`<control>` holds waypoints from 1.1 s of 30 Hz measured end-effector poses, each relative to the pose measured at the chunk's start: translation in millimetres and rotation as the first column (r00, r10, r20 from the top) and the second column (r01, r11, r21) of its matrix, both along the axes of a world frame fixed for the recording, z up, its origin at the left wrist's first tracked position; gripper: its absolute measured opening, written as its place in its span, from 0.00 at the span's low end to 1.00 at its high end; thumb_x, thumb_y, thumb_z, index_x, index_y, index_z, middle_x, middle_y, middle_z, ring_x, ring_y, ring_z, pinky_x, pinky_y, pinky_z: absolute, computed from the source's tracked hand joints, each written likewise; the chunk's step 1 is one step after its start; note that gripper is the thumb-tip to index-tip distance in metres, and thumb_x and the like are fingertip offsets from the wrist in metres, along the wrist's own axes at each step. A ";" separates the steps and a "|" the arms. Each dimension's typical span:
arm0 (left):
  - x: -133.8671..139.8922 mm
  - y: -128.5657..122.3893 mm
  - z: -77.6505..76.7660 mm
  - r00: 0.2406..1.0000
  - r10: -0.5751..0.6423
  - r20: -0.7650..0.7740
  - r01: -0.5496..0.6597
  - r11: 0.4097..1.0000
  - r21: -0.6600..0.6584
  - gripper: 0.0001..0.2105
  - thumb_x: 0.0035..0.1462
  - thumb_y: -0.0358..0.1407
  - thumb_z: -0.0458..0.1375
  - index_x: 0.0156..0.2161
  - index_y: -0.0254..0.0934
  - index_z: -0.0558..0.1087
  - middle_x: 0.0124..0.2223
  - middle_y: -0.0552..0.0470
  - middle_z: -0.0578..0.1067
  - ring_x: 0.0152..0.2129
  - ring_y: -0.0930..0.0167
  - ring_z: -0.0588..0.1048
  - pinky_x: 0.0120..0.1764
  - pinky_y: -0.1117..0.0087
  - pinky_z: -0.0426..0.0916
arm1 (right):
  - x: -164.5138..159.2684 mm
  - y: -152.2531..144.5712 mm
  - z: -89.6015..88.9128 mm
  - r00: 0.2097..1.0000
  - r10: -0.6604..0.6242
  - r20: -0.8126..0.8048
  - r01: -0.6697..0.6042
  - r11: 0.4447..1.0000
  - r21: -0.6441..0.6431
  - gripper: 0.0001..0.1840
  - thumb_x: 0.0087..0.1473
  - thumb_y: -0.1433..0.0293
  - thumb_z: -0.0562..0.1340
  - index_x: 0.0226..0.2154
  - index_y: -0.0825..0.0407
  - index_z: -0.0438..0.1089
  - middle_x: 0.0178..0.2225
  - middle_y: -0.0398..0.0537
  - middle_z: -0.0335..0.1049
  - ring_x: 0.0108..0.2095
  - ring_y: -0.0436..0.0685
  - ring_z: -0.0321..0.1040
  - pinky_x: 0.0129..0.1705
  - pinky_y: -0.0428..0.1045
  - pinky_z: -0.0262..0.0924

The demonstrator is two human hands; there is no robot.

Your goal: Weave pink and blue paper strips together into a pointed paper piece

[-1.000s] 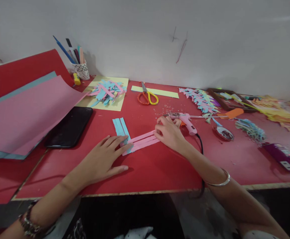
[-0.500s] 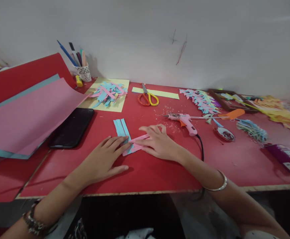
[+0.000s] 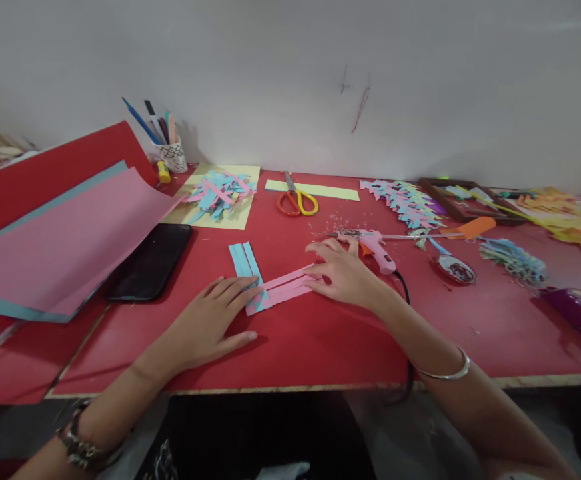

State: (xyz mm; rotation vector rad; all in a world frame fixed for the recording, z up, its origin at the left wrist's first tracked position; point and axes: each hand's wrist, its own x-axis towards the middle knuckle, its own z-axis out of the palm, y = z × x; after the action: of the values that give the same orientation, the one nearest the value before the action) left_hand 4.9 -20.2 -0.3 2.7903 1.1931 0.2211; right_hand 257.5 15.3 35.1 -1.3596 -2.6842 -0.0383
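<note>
A pink paper strip (image 3: 290, 287) and a blue paper strip (image 3: 243, 259) meet at an angle on the red tabletop, overlapping near their lower left ends. Both show lengthwise fold lines. My left hand (image 3: 215, 313) lies flat with fingers stretched, its fingertips pressing on the overlap and the thumb apart on the table. At the far end of the pink strip, the fingertips of my right hand (image 3: 343, 273) rest on the paper, fingers spread. Just beyond that hand lies a pink glue gun (image 3: 380, 253), partly covered by it.
Scissors (image 3: 296, 200) lie by a pale yellow strip (image 3: 338, 193). Cut paper pieces (image 3: 220, 193) are heaped at the back left. A black phone (image 3: 153, 263) sits under large pink sheets (image 3: 70, 233). Rightward are a fringed paper chain (image 3: 403, 203), a purple device (image 3: 575, 310) and the glue gun's cord (image 3: 409, 333).
My right hand has slid to the right along the pink strip, uncovering more of it and moving nearer the glue gun. My left hand stays on the overlap. The view has shifted slightly.
</note>
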 end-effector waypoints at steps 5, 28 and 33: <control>-0.4 0.2 1.5 0.999 0.031 0.006 -0.031 0.999 -0.014 0.26 0.56 0.49 0.43 0.55 0.35 0.55 0.57 0.45 0.61 0.54 0.66 0.59 0.54 0.60 0.53 | 9.8 5.4 1.6 1.000 -0.024 -0.017 0.024 1.000 0.008 0.13 0.52 0.63 0.55 0.29 0.48 0.74 0.45 0.51 0.65 0.46 0.61 0.56 0.48 0.63 0.40; -1.9 33.6 1.2 0.977 0.131 0.169 -0.110 0.986 -0.126 0.19 0.55 0.42 0.44 0.49 0.36 0.65 0.48 0.44 0.67 0.46 0.64 0.66 0.48 0.62 0.61 | -11.2 -12.6 -1.1 0.954 -0.018 -0.299 -0.086 0.940 -0.331 0.20 0.52 0.67 0.54 0.49 0.50 0.61 0.44 0.53 0.65 0.46 0.59 0.60 0.48 0.57 0.47; 23.6 24.3 5.7 0.914 0.353 0.201 -0.322 0.932 -0.169 0.24 0.51 0.45 0.50 0.51 0.35 0.61 0.50 0.44 0.68 0.46 0.62 0.65 0.47 0.60 0.61 | -10.1 -6.1 -8.7 0.960 -0.060 -0.272 -0.041 0.936 -0.351 0.22 0.49 0.69 0.57 0.48 0.53 0.61 0.46 0.54 0.63 0.46 0.60 0.59 0.46 0.56 0.47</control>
State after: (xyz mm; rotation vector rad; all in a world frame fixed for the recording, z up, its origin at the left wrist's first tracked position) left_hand 28.5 4.1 5.4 2.3522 1.5581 0.4577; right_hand 247.5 9.2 26.4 -1.3440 -2.5221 0.6190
